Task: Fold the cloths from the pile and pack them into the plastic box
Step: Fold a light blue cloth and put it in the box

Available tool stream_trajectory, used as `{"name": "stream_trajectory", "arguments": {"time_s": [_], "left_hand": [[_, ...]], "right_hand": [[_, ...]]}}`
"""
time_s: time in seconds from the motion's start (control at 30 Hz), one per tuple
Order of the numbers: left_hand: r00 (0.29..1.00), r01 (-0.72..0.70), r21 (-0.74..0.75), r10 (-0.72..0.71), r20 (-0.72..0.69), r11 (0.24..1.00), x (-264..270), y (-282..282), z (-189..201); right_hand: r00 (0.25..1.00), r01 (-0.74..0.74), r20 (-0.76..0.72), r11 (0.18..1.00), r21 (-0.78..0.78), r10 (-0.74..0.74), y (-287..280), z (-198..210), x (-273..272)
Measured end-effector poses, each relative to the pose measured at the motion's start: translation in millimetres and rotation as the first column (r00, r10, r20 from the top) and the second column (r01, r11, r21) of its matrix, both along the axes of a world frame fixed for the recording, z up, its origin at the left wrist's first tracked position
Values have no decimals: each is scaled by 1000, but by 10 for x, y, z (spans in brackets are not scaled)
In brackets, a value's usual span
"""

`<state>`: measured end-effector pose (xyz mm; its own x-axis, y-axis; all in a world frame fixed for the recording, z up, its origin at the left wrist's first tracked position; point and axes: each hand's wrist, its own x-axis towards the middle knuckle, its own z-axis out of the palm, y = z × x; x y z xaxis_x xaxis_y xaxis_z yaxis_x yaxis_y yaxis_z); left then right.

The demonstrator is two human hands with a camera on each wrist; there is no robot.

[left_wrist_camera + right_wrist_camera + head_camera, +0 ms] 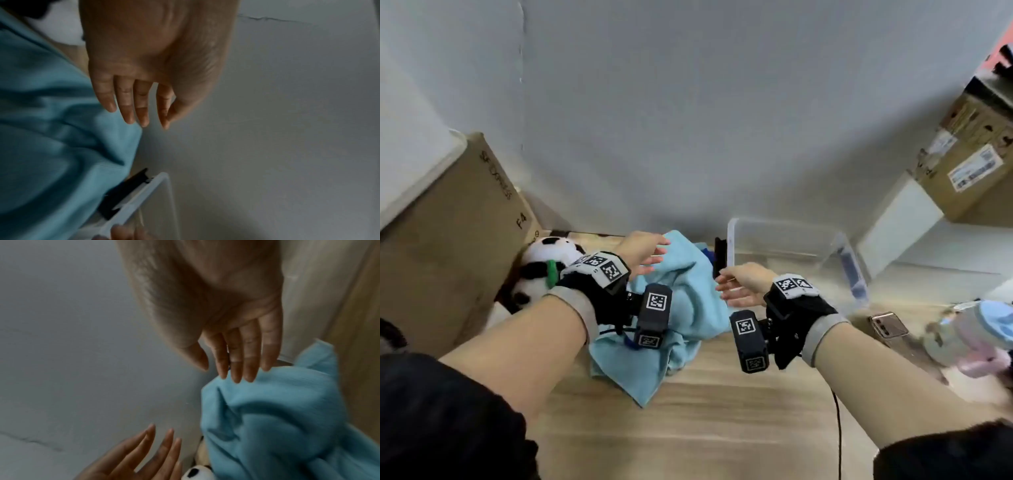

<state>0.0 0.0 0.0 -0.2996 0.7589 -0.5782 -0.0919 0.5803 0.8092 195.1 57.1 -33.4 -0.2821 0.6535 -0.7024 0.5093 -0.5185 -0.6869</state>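
The light blue cloth lies crumpled in a loose heap on the wooden table, with many soft folds; one corner hangs toward the near side. Under its far edge a bit of darker blue cloth shows. The plastic box is clear, without lid, and stands just to the right of the heap, near the wall. It looks empty inside.
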Motion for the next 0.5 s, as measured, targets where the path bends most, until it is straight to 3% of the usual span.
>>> {"name": "stream_trajectory", "arguments": {"time_s": [0.17, 0.37, 0.5], "left_hand": [[995, -77, -135, 86, 58, 988, -7, -256, -504], [981, -145, -184, 165, 101, 972, 17, -398, -803], [972, -187, -150, 205, 114, 971, 13, -384, -778]], "right_hand": [[990, 74, 129, 993, -96, -62, -120, -514, 104], [987, 157, 43, 987, -23, -156, -216, -723, 107], [997, 38, 53, 978, 205, -50, -198, -673, 20]]}}
